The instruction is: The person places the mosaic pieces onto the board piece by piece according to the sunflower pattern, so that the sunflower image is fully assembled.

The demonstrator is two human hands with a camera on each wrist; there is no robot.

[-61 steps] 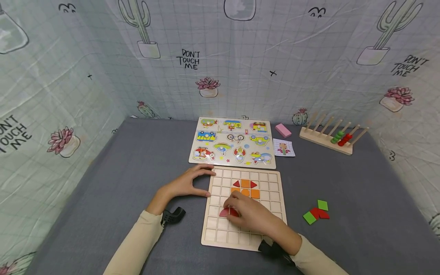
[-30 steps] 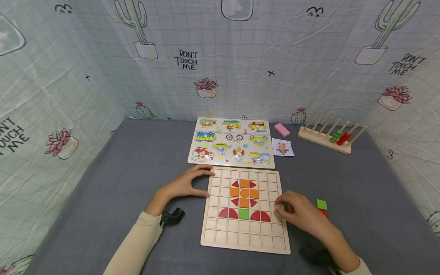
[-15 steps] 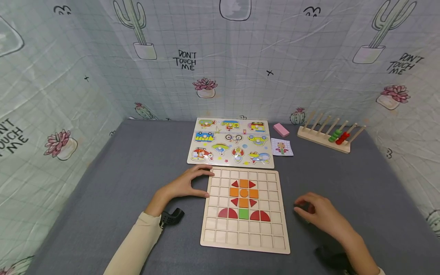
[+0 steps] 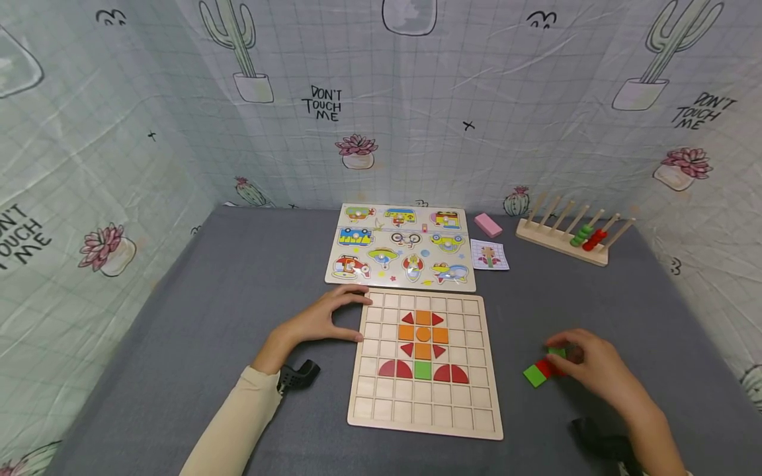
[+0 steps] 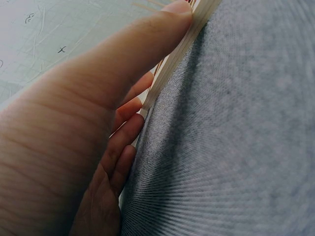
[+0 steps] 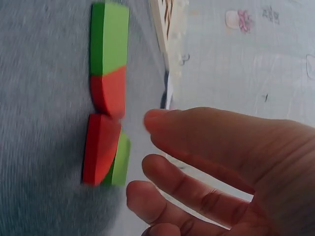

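My left hand point(image 4: 321, 318) rests at the left edge of a wooden grid board point(image 4: 381, 404), thumb and fingertips touching its rim. On the board lie orange squares point(image 4: 423, 318) round an orange disc point(image 4: 423, 334), with red triangles point(image 4: 438, 352) at the corners. Below them a green square point(image 4: 423, 370) sits between pairs of red quarter-circle pieces point(image 4: 450, 374). My right hand point(image 4: 598, 362) hovers over a small group of blocks on the table: two green ones point(image 6: 110, 39) and two red ones point(image 6: 101, 150). Its thumb and fingers are apart, holding nothing.
A peg puzzle with vehicle pictures point(image 4: 399, 274) lies behind the board. Right of it are a small pattern card point(image 4: 490, 263), a pink block point(image 4: 488, 225) and a wooden peg rack point(image 4: 559, 246) with green and red beads. Printed cloth point(image 4: 417, 79) hangs round the grey table point(image 4: 262, 258).
My right hand has released the red quarter-circle piece on the board and moved right to the loose blocks. My left hand has stayed at the board's edge.
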